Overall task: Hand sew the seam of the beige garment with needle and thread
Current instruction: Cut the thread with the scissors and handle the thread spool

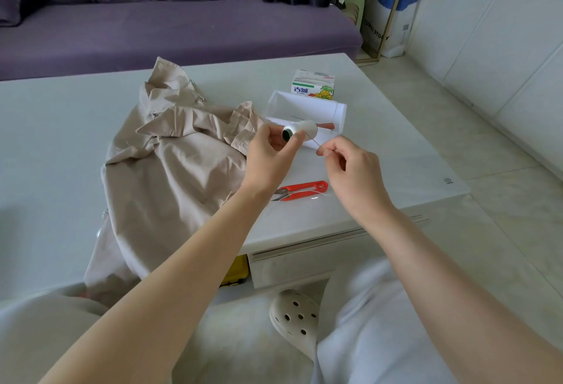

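— So, where is the thread spool?

— Held above the table in the left hand, thumb and fingers curled round its dark near end. Its long axis runs from that end away and rightward, towards the box.

— And the right hand?

— Just beside the spool, lower right, fingertips pinched together on a thin strand coming off it. Thread or needle, I cannot tell. I'd judge the pull goes rightward. The beige garment lies crumpled to the left, on the table.
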A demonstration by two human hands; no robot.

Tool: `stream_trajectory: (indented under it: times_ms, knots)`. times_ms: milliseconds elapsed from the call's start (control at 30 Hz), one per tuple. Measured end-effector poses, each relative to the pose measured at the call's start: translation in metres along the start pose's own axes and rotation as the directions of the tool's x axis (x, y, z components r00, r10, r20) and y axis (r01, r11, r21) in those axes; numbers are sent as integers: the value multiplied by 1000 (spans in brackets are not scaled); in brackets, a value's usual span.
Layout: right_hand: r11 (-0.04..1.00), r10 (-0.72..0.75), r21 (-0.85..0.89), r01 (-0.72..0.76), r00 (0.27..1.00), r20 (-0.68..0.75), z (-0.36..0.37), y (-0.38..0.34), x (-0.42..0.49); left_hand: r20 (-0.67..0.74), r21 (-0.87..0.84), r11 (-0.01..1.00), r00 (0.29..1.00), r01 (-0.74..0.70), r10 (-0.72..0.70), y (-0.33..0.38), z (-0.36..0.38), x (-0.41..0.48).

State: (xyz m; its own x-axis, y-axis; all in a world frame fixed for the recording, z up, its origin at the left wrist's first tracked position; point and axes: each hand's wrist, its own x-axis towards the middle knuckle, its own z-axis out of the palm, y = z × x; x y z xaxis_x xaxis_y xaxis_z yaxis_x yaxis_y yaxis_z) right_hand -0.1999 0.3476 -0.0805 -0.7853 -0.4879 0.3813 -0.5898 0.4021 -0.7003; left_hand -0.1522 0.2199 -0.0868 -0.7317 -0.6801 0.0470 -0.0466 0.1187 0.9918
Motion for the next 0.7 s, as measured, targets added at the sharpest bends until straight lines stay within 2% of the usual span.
stream_trajectory:
  times_ms: [200, 333, 500, 700]
  knots:
    - [1000, 5, -5, -5, 1000, -16, 2, -1, 0, -176, 37, 999, 984, -15, 21, 1, -9, 8]
    - [1000, 19, -19, -19, 1000, 4, 2, -2, 1, -83, 76, 996, 995, -46, 52, 0, -12, 7]
    - [1000, 17, -17, -17, 1000, 11, 6, -3, -1, -64, 117, 990, 994, -85, 93, -1, -17, 7]
    - [999, 35, -10, -36, 999, -14, 9, -2, -3, -22, 123, 990, 997, -74, 77, 3, -18, 3]
